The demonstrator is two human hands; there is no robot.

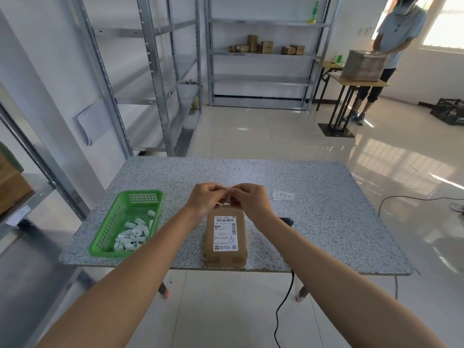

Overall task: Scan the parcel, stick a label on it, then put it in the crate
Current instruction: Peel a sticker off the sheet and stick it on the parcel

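Note:
A brown cardboard parcel [225, 237] with a white shipping sheet on top lies near the front edge of the speckled table [326, 222]. Just above its far end, my left hand [207, 198] and my right hand [251, 198] meet, both pinching a small white label [228, 197] between their fingertips. A black scanner [287, 221] lies on the table to the right of the parcel, mostly hidden behind my right forearm; its cable [282, 305] hangs off the front edge.
A green basket [110, 237] with several crumpled white paper scraps sits at the table's left. Loose labels [283, 195] lie to the right of my hands. Metal shelving stands left and behind. A person works at another table far right; a dark crate [450, 111] sits on the floor.

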